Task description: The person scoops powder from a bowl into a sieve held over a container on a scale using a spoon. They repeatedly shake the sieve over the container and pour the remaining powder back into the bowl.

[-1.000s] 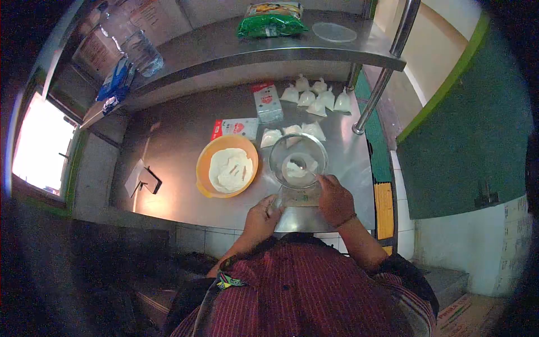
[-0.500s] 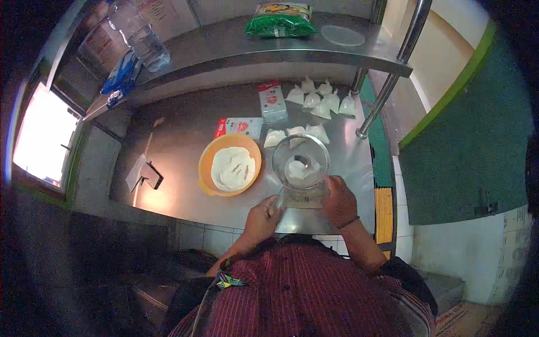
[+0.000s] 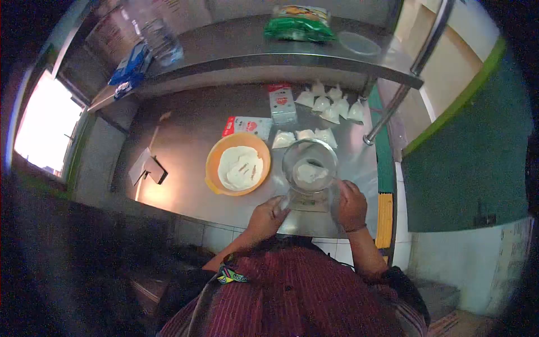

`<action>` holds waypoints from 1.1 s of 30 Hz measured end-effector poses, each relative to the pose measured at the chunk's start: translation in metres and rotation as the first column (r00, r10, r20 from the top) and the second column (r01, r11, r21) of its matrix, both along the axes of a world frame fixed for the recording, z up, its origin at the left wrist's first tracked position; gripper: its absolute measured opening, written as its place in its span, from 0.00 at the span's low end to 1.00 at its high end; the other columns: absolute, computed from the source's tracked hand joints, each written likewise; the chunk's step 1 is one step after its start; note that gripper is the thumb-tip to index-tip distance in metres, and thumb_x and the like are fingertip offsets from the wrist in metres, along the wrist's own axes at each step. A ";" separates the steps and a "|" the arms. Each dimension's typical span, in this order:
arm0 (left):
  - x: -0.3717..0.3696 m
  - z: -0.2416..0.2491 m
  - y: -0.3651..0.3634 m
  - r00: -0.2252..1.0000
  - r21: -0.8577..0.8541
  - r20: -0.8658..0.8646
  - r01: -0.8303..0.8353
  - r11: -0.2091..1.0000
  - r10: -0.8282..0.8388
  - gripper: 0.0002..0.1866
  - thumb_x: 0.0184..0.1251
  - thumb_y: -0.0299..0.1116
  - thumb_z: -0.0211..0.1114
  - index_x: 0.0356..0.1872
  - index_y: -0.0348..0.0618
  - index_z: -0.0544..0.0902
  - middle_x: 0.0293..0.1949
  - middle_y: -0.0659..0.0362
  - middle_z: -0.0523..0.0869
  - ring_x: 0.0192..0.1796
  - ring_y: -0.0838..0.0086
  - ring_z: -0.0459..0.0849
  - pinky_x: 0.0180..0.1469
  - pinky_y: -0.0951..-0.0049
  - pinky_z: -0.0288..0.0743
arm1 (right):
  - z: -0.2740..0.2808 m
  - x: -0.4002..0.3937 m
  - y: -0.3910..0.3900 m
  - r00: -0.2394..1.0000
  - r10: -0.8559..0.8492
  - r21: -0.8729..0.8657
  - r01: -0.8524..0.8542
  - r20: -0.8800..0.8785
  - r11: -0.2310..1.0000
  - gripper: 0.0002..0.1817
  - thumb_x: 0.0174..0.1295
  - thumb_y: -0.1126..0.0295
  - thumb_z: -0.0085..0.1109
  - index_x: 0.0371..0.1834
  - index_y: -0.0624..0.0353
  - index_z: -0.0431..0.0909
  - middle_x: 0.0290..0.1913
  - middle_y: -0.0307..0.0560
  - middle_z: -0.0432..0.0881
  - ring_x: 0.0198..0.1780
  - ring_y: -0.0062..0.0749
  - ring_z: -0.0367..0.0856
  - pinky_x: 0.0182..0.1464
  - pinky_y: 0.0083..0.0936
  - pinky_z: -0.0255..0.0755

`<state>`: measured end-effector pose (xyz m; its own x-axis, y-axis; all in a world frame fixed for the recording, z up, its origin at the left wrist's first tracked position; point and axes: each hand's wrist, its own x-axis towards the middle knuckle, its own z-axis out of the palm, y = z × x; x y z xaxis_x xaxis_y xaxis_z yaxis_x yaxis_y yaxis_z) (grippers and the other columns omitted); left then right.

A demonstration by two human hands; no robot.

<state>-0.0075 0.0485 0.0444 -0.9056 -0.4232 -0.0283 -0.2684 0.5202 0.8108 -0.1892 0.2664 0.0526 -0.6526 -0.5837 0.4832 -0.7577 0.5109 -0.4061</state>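
A round metal bowl (image 3: 286, 175) with white powder (image 3: 309, 173) inside stands on a scale (image 3: 310, 202). My left hand (image 3: 266, 218) is closed at the scale's lower left, pinching what looks like thin clear plastic. At the lower right of the metal bowl, my right hand (image 3: 352, 206) has its fingers bent together near the rim; a blurred translucent edge shows beside them, and their grip is unclear. An orange bowl (image 3: 210, 168) of white powder (image 3: 240, 168) sits to the left. Filled clear bags (image 3: 283, 139) lie just behind the metal bowl.
Red-and-white packs (image 3: 282, 105) and more tied bags (image 3: 331, 106) stand at the back of the steel table (image 3: 185, 118). A dark phone-like object (image 3: 155, 169) is at the left. The overhead shelf (image 3: 236, 53) holds a green pack (image 3: 298, 25) and a bottle (image 3: 160, 42).
The camera view has shifted, so the table's things appear further right. My right hand's fingers look slightly further from the metal bowl's rim. My left hand stays beside the scale.
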 end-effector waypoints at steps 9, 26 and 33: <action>-0.001 -0.007 -0.030 0.990 -0.058 0.047 0.139 0.989 -0.137 0.24 0.72 0.43 0.64 0.60 0.36 0.79 0.48 0.38 0.87 0.48 0.42 0.87 0.51 0.48 0.81 | 0.073 0.031 -0.095 0.841 0.172 -0.162 -0.102 0.513 0.982 0.17 0.72 0.70 0.52 0.61 0.60 0.80 0.49 0.58 0.85 0.48 0.54 0.85 0.53 0.41 0.79; 0.004 -0.017 -0.055 0.908 0.036 -0.032 0.418 0.908 -0.417 0.24 0.72 0.48 0.61 0.60 0.41 0.77 0.38 0.41 0.89 0.40 0.43 0.88 0.47 0.44 0.82 | 0.018 0.033 -0.265 0.899 0.425 0.791 -0.179 -0.110 0.585 0.11 0.68 0.67 0.49 0.41 0.57 0.82 0.44 0.50 0.88 0.39 0.42 0.90 0.39 0.43 0.83; 0.000 -0.025 -0.055 0.897 0.026 0.020 0.442 0.897 -0.442 0.23 0.70 0.45 0.63 0.58 0.41 0.81 0.42 0.40 0.88 0.44 0.43 0.87 0.50 0.44 0.81 | 0.033 0.054 -0.267 0.942 0.332 0.775 -0.238 0.038 0.586 0.14 0.69 0.68 0.49 0.43 0.59 0.85 0.37 0.55 0.89 0.41 0.49 0.91 0.45 0.46 0.85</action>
<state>-0.0080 -0.0067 0.0189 -0.9981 0.0216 -0.0569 -0.0343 0.5737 0.8184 -0.1349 -0.0002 0.0851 -0.3625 -0.9159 -0.1724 -0.9311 0.3477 0.1106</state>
